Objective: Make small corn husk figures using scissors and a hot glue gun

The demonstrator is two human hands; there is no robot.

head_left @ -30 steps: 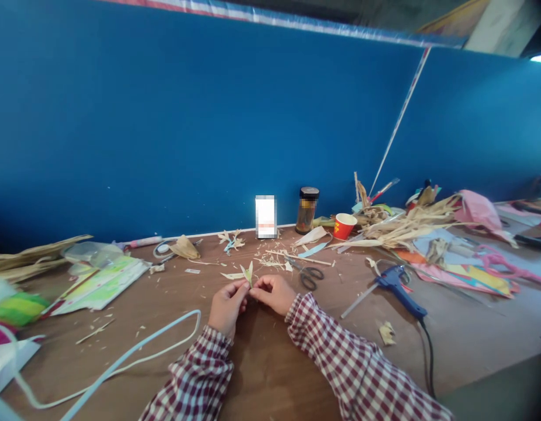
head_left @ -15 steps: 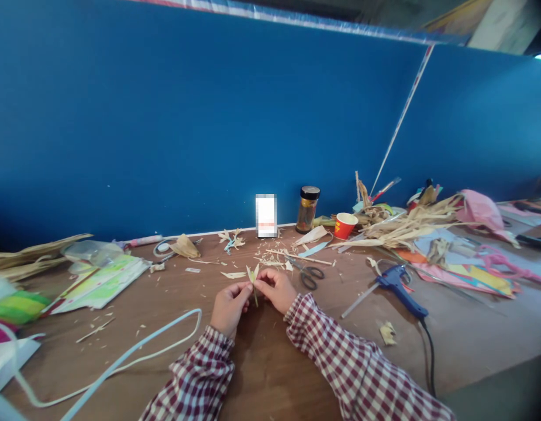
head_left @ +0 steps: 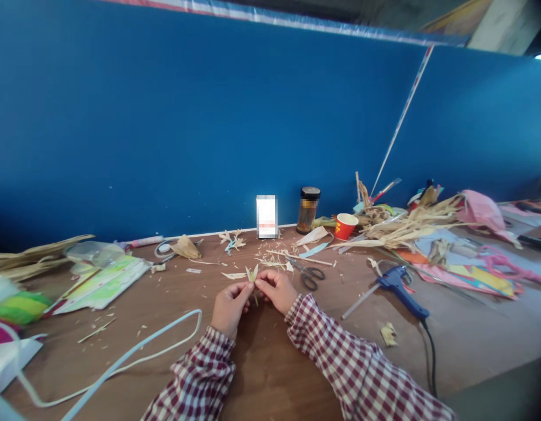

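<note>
Above the brown table (head_left: 292, 368), both hands (head_left: 228, 307) (head_left: 279, 293) pinch a pale husk piece (head_left: 251, 274) with splayed, pointed tips.

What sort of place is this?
Looks like a craft workspace, probably shared or a classroom, though that's unclear. Signs on the brown tabletop: a blue corded glue gun, dark-handled metal scissors and a heap of dry tan husk-like strips.

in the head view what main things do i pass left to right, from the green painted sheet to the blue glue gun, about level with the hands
Green painted sheet, left hand, pale husk piece held between both hands, right hand, dark-handled scissors, blue glue gun.
</note>
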